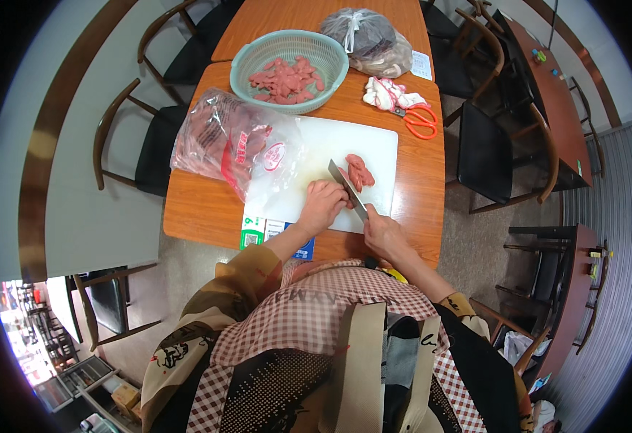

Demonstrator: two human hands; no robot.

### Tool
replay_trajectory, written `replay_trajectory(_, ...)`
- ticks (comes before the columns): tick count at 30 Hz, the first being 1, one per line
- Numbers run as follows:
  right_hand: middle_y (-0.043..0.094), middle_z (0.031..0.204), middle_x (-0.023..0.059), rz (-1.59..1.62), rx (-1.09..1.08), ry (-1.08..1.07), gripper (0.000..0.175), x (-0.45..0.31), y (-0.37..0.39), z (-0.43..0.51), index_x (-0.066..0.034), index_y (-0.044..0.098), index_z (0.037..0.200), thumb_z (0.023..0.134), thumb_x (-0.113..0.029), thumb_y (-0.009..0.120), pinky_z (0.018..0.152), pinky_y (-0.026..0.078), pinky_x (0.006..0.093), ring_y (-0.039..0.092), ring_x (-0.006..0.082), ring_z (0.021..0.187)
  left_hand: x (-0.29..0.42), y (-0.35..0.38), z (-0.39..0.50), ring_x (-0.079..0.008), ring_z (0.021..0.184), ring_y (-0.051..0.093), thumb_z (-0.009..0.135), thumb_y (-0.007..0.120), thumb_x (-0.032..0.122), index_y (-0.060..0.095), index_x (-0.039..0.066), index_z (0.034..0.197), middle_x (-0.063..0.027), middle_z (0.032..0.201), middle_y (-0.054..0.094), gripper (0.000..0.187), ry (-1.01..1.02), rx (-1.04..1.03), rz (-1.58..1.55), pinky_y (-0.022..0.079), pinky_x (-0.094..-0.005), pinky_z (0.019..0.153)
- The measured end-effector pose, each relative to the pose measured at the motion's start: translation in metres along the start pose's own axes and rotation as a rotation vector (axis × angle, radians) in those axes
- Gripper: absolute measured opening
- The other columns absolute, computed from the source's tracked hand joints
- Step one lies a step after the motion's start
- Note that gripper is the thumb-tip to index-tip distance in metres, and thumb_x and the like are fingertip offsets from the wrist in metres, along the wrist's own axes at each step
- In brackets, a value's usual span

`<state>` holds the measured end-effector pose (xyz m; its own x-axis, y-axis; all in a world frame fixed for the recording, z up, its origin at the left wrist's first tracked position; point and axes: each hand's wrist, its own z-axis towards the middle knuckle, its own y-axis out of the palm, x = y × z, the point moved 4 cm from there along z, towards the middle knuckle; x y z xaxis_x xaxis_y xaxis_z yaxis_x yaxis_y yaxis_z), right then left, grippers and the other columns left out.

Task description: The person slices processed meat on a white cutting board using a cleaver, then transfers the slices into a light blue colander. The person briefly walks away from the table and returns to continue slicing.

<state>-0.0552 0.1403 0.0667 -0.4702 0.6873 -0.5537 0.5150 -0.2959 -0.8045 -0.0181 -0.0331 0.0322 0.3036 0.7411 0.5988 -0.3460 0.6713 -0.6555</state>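
Note:
My right hand [385, 233] grips the handle of a cleaver [350, 187], whose broad blade points away and to the left over a white cutting board [316, 143]. Curled against the blade's left side, my left hand [324, 203] holds down a piece of raw meat, mostly hidden under the fingers. Slices of raw meat [359, 171] lie in a small heap to the right of the blade. A clear printed plastic bag [218, 135] of raw meat overlaps the board's left side. Beyond the board stands a pale green plastic colander [234, 73] holding many meat slices [289, 81].
Scissors with orange handles [421, 122] lie right of the board beside white gloves with pink edging [391, 94]. Behind them sits a tied plastic bag [367, 43]. Cards bearing printed codes [251, 238] lie at the wooden table's [199, 216] near edge. Chairs [486, 146] flank the table.

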Motion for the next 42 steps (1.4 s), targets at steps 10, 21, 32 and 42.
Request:
replay_trajectory(10, 0.064, 0.075, 0.0276, -0.007, -0.084, 0.042, 0.022, -0.011, -0.03, -0.015, -0.0045, 0.047, 0.111, 0.091, -0.013, 0.05, 0.069, 0.049, 0.0575, 0.063, 0.0479, 0.073, -0.004, 0.001, -0.004, -0.0248, 0.098, 0.052, 0.082, 0.069, 0.012, 0.066, 0.016, 0.09, -0.0009, 0.1, 0.059, 0.009, -0.011, 0.003, -0.006, 0.036, -0.0388, 0.091)
replay_trajectory(21, 0.064, 0.077, 0.0289, 0.003, -0.059, 0.118, 0.019, -0.005, -0.017, 0.004, -0.0035, 0.047, 0.108, 0.093, -0.015, 0.049, 0.071, 0.048, 0.0577, 0.063, 0.0489, 0.075, -0.004, -0.001, -0.004, -0.0249, 0.101, 0.052, 0.08, 0.071, 0.014, 0.065, 0.015, 0.088, -0.0008, 0.1, 0.059, 0.01, -0.017, 0.034, -0.028, 0.036, -0.0404, 0.091)
replay_trajectory(32, 0.062, 0.076, 0.0304, 0.098, 0.055, 0.077, 0.022, 0.003, 0.013, 0.004, -0.0024, 0.047, 0.111, 0.093, -0.014, 0.05, 0.07, 0.047, 0.059, 0.061, 0.0502, 0.074, -0.006, 0.002, -0.003, -0.0246, 0.103, 0.051, 0.081, 0.069, 0.012, 0.064, 0.014, 0.09, -0.0012, 0.101, 0.058, 0.011, -0.04, 0.013, -0.041, 0.035, -0.0416, 0.095)
replay_trajectory(42, 0.061, 0.074, 0.0295, 0.09, -0.035, 0.114, 0.026, -0.013, -0.01, -0.014, -0.0012, 0.048, 0.114, 0.093, -0.014, 0.052, 0.066, 0.046, 0.0563, 0.061, 0.0497, 0.072, -0.009, 0.003, -0.006, -0.0272, 0.101, 0.053, 0.081, 0.068, 0.009, 0.062, 0.012, 0.093, -0.0046, 0.103, 0.06, 0.013, 0.007, 0.067, -0.039, 0.037, -0.041, 0.092)
